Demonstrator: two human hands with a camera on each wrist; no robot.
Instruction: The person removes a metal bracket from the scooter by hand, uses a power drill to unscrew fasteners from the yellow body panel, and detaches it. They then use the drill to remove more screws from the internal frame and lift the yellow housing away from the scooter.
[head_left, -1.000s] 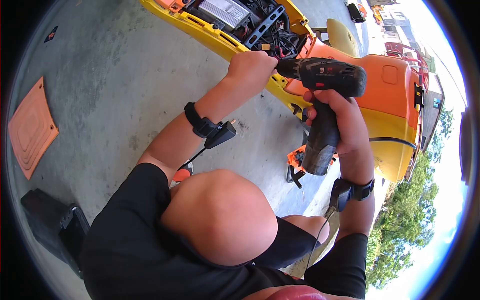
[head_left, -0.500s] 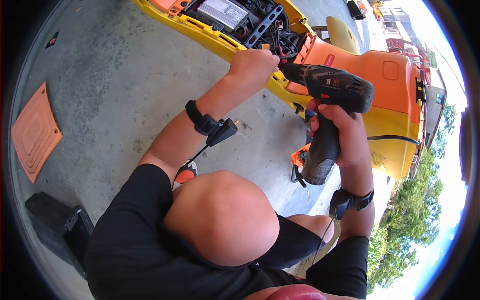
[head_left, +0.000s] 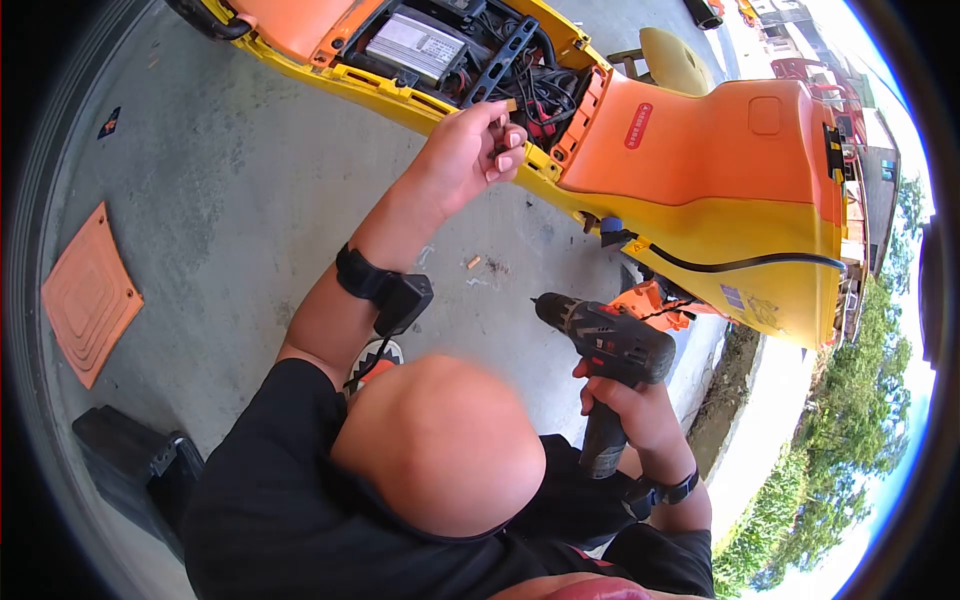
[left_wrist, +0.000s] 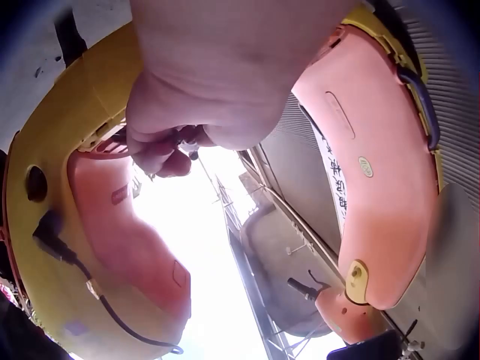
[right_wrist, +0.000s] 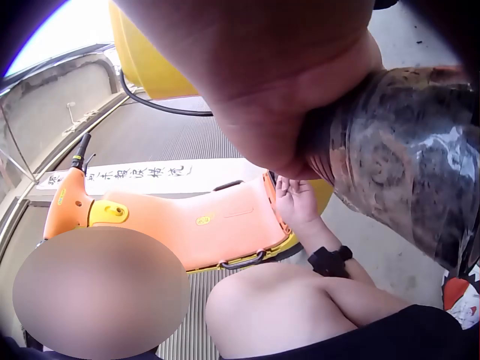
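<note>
In the head view my left hand (head_left: 450, 165), palm turned up and fingers curled, is beside the yellow edge of an orange-and-yellow vehicle body (head_left: 700, 145). The left wrist view shows a small dark metallic piece (left_wrist: 189, 135) pinched in the fingers of that hand (left_wrist: 217, 90); its exact shape is unclear. My right hand (head_left: 645, 412) grips a black cordless drill (head_left: 625, 345), held low and away from the vehicle, its chuck toward the upper left. In the right wrist view the drill's worn handle (right_wrist: 409, 157) partly fills the right side.
An open compartment holds a silver box (head_left: 415, 45) and tangled wires (head_left: 545, 95). On the concrete floor lie an orange panel (head_left: 92, 295) and a black case (head_left: 130, 460). A black cable (head_left: 740, 263) runs along the vehicle's side. My knee (head_left: 440, 445) is below my hands.
The drill in my right hand has moved down, away from the vehicle and my left hand. My left hand has turned palm up and shifted slightly left and down. The view has shifted too.
</note>
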